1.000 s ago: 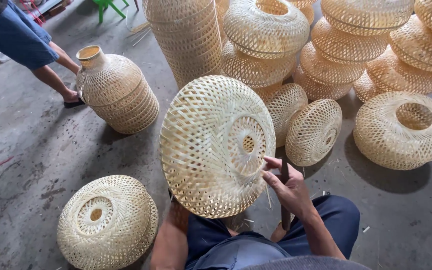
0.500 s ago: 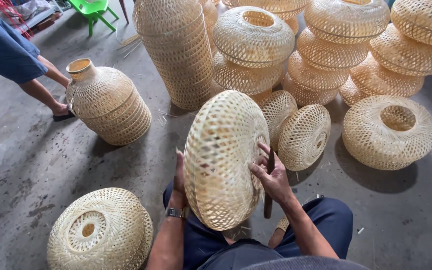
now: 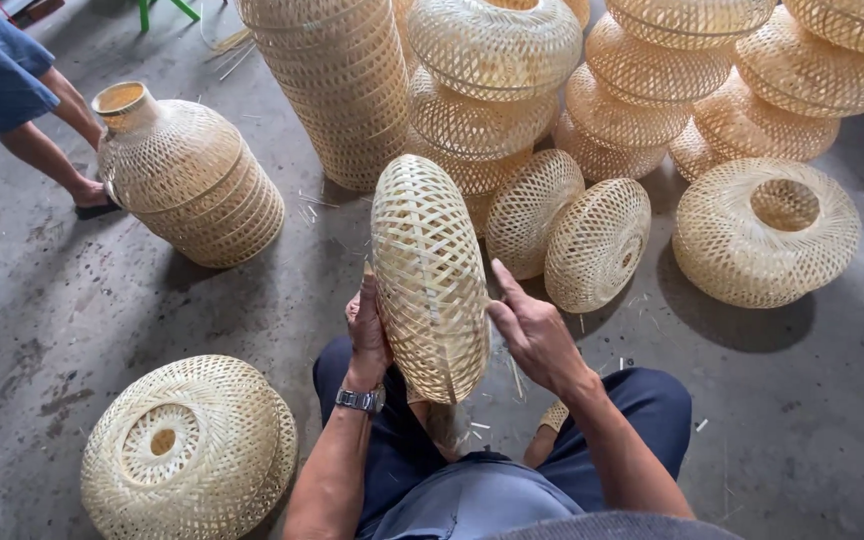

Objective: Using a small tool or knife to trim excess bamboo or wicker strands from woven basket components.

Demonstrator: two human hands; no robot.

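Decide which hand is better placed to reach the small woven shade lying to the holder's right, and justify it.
Probably the right hand: it rests on the held woven shade on the side facing the small shade. The left hand grips the far side, with the held shade between.
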